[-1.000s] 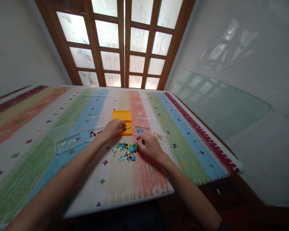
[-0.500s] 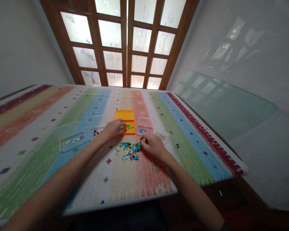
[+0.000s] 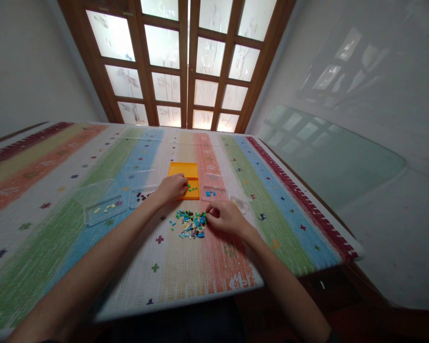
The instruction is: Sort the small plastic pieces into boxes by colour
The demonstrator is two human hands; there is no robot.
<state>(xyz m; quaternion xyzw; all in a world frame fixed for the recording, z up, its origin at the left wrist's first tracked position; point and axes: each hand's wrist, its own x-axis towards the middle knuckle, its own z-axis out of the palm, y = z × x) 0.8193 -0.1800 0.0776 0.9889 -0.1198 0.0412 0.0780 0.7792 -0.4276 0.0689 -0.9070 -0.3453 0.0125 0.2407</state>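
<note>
My left hand hangs over the left part of an open orange box, its fingers bent together. Anything between those fingertips is hidden. Several small green bricks lie in the box beside the fingertips. Nearer to me, a pile of tiny mixed toy bricks in green, blue, dark red and cream is spread on the cloth. At the right edge of that pile is my right hand, thumb and forefinger pinched at the bricks. What the pinch holds is too small to make out.
Clear plastic boxes flank the orange one: one with cream bricks, one with dark red bricks, one with blue bricks. Another clear box sits behind my right hand. A striped tablecloth covers the table.
The fingers of my left hand have curled in more over the orange box. My right hand has stayed by the pile, its fingertips slightly closer to the bricks. The view has shifted a little.
</note>
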